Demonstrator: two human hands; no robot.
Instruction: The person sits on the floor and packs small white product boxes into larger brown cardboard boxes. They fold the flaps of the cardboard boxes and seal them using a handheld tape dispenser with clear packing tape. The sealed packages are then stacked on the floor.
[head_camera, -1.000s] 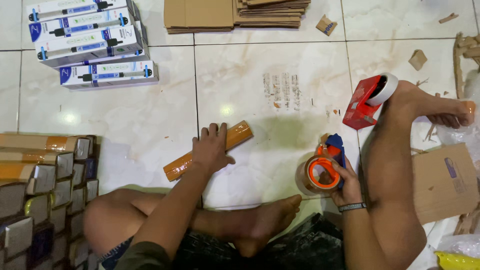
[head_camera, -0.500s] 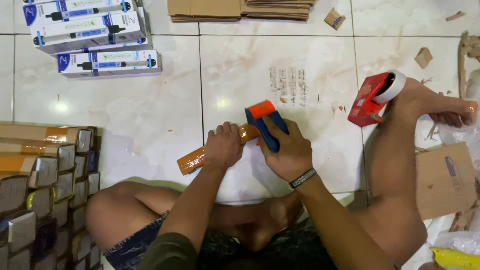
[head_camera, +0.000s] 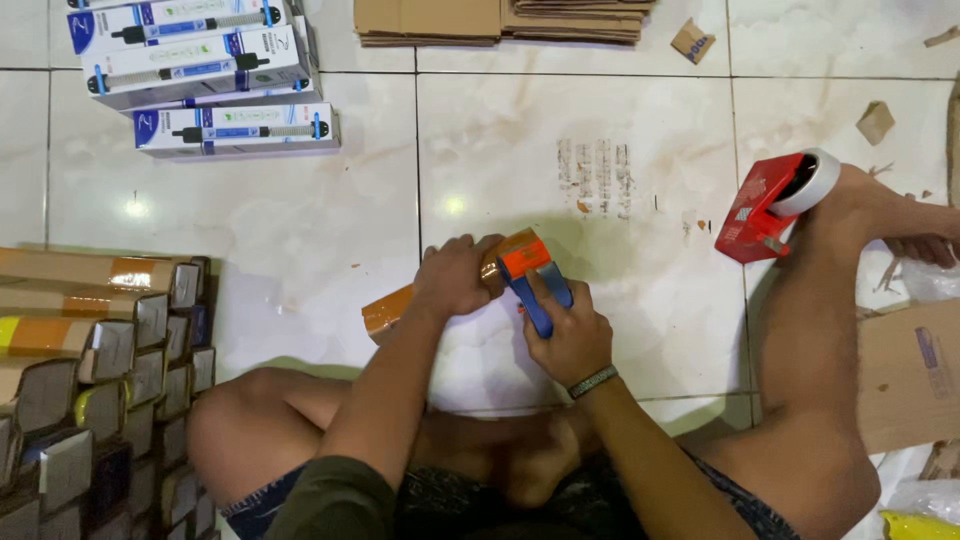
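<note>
A long, narrow box wrapped in brown tape (head_camera: 388, 308) lies slanted on the white tiled floor in front of me. My left hand (head_camera: 456, 278) presses down on its middle. My right hand (head_camera: 570, 335) grips the blue handle of an orange-and-blue tape dispenser (head_camera: 530, 272), whose orange head rests on the box's far end. My legs are folded on the floor around this spot.
A red tape dispenser (head_camera: 770, 205) leans against my right leg. Blue-and-white long boxes (head_camera: 205, 60) lie at the top left, taped boxes (head_camera: 90, 370) are stacked at the left, flattened cardboard (head_camera: 500, 18) at the top, a cardboard sheet (head_camera: 905, 375) at the right.
My right hand brought the orange-and-blue dispenser from beside my right knee over to the box's far end. My left hand stayed on the box. The view shifted slightly.
</note>
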